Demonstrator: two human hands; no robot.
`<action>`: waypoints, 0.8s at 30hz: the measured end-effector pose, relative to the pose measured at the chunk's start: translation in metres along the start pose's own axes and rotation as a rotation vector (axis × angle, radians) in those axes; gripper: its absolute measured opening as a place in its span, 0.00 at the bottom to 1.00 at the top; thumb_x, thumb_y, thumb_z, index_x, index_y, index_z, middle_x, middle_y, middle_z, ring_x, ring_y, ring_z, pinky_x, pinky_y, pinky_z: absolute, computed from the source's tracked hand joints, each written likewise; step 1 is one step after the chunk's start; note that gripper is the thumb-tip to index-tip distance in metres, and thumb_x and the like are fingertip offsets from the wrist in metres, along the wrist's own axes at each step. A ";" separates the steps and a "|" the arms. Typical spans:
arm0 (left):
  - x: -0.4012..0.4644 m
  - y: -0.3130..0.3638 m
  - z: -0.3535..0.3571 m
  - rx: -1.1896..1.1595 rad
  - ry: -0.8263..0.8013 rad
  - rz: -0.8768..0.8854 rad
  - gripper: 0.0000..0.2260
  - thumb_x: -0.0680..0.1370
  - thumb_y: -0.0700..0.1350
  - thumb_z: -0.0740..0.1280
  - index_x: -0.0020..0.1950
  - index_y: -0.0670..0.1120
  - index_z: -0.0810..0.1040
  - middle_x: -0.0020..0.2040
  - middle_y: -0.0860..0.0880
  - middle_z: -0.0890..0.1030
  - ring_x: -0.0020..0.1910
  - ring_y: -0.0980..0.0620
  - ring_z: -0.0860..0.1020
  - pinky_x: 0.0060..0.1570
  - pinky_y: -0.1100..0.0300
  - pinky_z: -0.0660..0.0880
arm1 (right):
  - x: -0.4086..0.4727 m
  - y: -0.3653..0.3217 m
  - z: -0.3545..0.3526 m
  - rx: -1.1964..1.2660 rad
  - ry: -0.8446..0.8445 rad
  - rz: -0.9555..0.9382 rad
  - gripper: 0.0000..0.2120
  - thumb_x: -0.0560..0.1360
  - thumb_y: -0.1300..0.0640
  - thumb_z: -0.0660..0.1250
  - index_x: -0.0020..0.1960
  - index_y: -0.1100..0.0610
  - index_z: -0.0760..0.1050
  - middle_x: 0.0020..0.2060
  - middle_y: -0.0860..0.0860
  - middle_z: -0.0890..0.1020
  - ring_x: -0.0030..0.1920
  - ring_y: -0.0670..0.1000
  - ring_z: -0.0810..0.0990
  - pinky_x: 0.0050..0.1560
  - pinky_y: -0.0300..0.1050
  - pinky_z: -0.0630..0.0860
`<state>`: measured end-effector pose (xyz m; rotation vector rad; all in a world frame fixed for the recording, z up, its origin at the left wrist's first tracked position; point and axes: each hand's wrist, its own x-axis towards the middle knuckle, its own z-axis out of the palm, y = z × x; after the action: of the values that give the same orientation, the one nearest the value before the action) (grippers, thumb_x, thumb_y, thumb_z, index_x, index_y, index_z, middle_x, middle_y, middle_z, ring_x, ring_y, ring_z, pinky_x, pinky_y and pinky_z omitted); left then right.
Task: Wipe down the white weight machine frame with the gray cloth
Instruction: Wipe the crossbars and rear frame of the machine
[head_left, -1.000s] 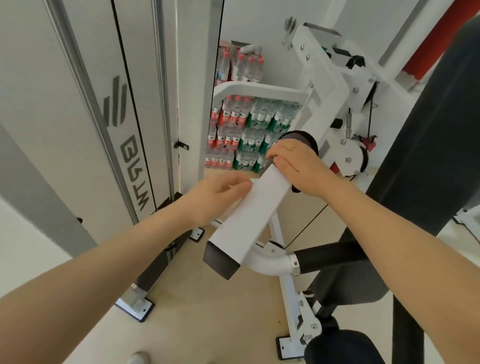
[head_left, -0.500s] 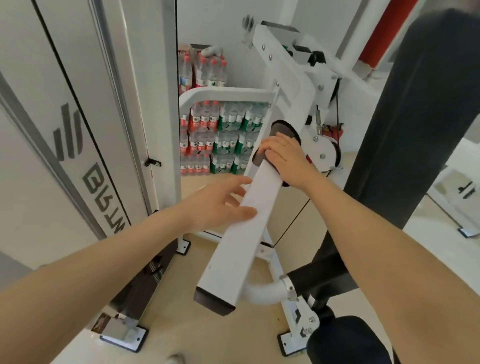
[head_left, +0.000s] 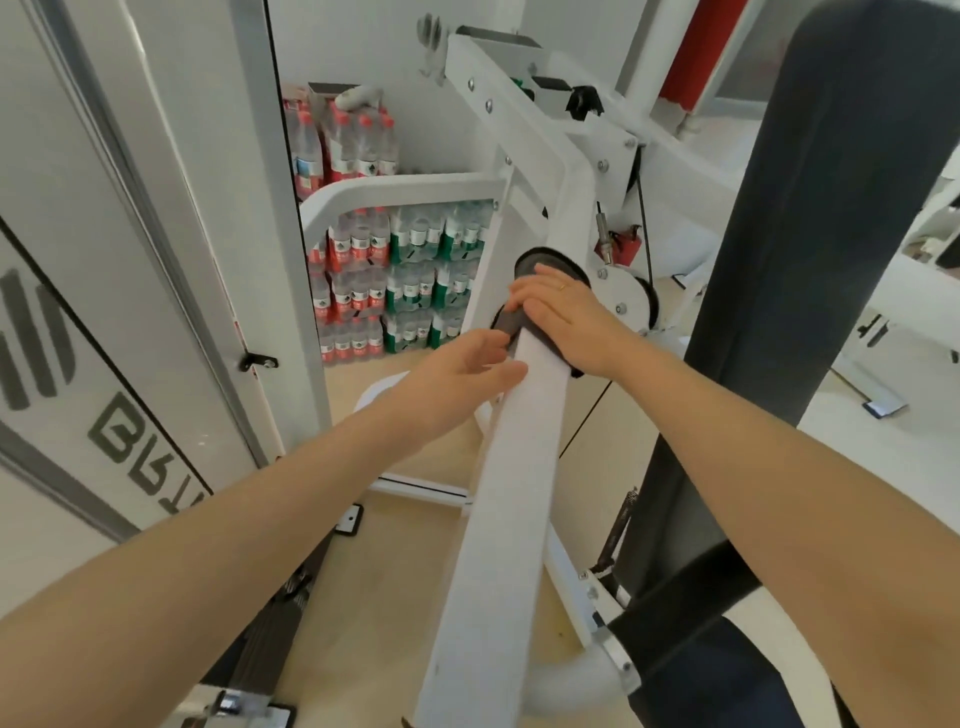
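Observation:
A long white square bar (head_left: 498, 519) of the weight machine frame runs from the bottom centre up to a black round disc (head_left: 540, 258). My right hand (head_left: 566, 322) lies flat over the bar's upper end, pressing a dark gray cloth (head_left: 508, 326) onto it. Only the cloth's edges show, beside the fingers and under the palm. My left hand (head_left: 467, 366) rests against the bar's left side just below, fingers apart, thumb touching the bar, holding nothing. More white frame (head_left: 524, 130) rises behind the disc.
Stacked packs of water bottles (head_left: 395, 280) fill the corner behind the machine. A white panel with gray lettering (head_left: 130, 312) stands on the left. A tall dark padded post (head_left: 810, 260) stands on the right, with a black handle (head_left: 685, 603) and a cable (head_left: 641, 208) nearby.
My left hand has slid up the bar's left side toward my right hand. My right hand stays on the cloth by the disc. The view has moved closer along the bar.

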<state>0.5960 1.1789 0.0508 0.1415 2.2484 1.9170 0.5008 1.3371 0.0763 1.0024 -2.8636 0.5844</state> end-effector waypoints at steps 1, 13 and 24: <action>0.004 -0.001 -0.001 -0.025 -0.019 -0.010 0.12 0.76 0.46 0.67 0.58 0.52 0.74 0.53 0.59 0.78 0.49 0.65 0.77 0.46 0.71 0.72 | 0.007 0.006 -0.001 -0.019 -0.008 0.049 0.16 0.82 0.59 0.50 0.62 0.58 0.74 0.68 0.52 0.70 0.73 0.53 0.58 0.73 0.52 0.50; 0.008 -0.010 0.002 -0.076 0.017 0.032 0.09 0.74 0.45 0.69 0.53 0.47 0.76 0.46 0.56 0.81 0.41 0.65 0.79 0.37 0.74 0.72 | -0.039 -0.027 0.015 0.055 0.009 0.059 0.13 0.80 0.54 0.52 0.56 0.56 0.74 0.64 0.47 0.73 0.74 0.51 0.54 0.72 0.50 0.46; -0.012 -0.014 -0.013 0.165 0.188 0.117 0.19 0.71 0.53 0.70 0.58 0.52 0.69 0.55 0.55 0.73 0.52 0.58 0.73 0.43 0.69 0.67 | -0.026 -0.018 0.006 -0.048 -0.056 0.094 0.16 0.82 0.54 0.49 0.65 0.52 0.70 0.73 0.48 0.61 0.75 0.53 0.50 0.73 0.57 0.48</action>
<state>0.6064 1.1620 0.0394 0.1228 2.5756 1.8696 0.5327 1.3372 0.0719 0.8960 -2.9719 0.4987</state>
